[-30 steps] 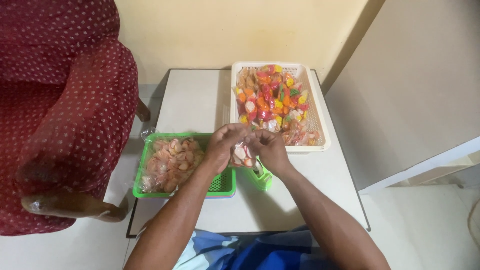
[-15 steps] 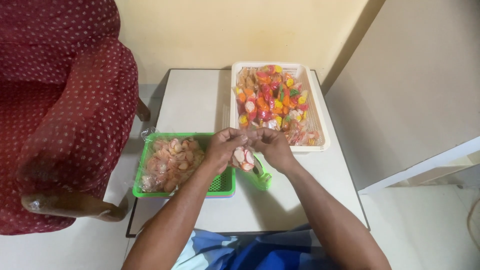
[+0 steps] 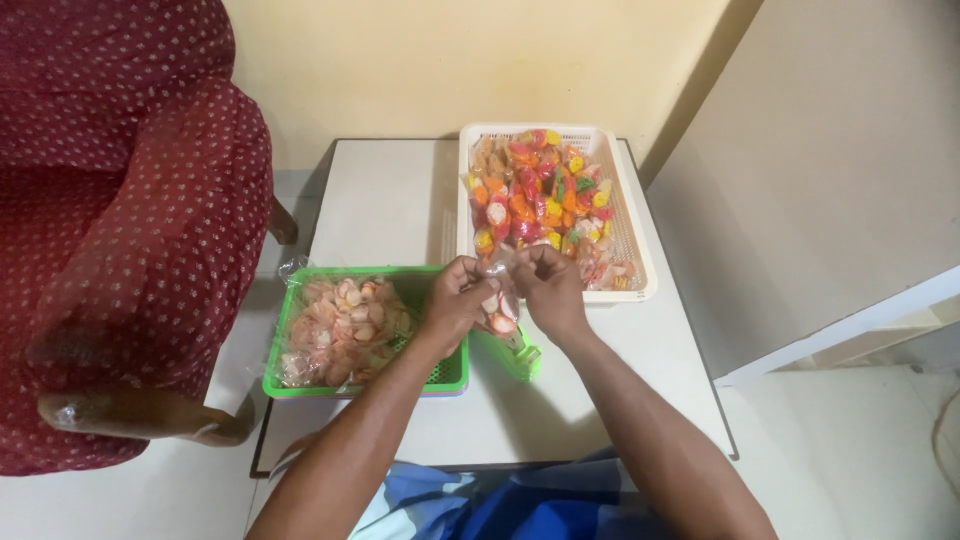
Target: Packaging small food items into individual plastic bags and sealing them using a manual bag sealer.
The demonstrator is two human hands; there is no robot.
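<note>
white desk (image 3: 400, 200) set against yellow wall | small clear packet (image 3: 500, 312) held above desk edge of green basket (image 3: 290, 385), long axis upright | pinched at top by left hand (image 3: 455, 298) and right hand (image 3: 548, 290)

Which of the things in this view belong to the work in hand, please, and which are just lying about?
In use:
- left hand and right hand, both pinching the small clear packet of sweets
- green basket holding the loose bag of pink-white sweets
- white basket of filled colourful packets
- green tool lying beside the hands

Lying about:
- red dotted armchair
- white table, only a support
</note>
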